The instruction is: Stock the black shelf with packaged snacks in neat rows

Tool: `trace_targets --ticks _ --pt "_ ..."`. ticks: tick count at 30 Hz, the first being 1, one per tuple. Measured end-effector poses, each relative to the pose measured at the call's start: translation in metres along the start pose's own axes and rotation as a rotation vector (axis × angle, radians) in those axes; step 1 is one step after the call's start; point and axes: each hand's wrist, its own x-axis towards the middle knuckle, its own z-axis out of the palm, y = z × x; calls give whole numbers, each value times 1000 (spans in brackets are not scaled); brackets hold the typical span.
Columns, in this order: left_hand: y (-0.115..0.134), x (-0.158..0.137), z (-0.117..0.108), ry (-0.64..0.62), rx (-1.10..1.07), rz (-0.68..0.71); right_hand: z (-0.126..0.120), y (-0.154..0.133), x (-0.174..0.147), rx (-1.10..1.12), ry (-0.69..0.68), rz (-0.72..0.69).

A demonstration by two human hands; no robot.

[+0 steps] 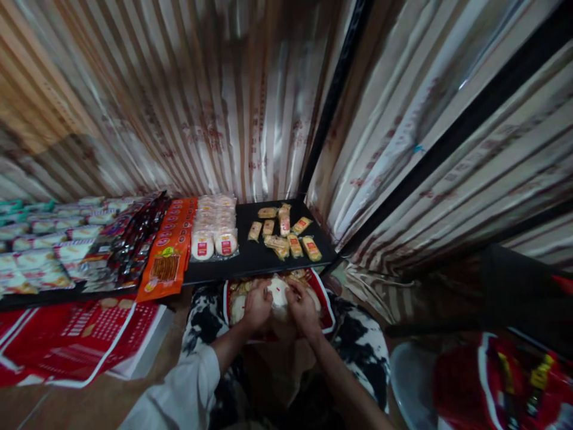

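Just off the shelf edge point(255, 267), left hand point(258, 304) and right hand point(304, 307) pinch a white packet point(279, 291).

Orange packet point(168, 248) in glossy plastic, black shelf point(244, 261) smooth and matt, sheeny, clothlike striped curtain point(210, 107)

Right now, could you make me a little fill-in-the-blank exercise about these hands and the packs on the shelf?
The left hand and right hand hold a packet coloured mostly ____.
The small yellowish packs lie on a ____ shelf.
In the picture, the orange pouch lies to the ____ of the round white packs.

Missing words: white; black; left.
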Motion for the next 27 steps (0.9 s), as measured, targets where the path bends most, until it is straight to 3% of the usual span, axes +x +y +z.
trace_targets --ticks 5,12,18,21,27 --pt "12 -5 -9 74 -92 5 -3 -12 -6 76 7 53" --pt "13 -10 -20 91 -345 -122 -7 -35 -24 367 76 163" --pt "1 -20 -22 -26 -480 -145 -8 -48 -36 629 -90 314" --pt "4 -24 -30 -76 -394 -52 -9 -54 -34 560 -85 312" --pt "19 -28 -51 -135 27 148 -2 -70 -14 438 -60 243"
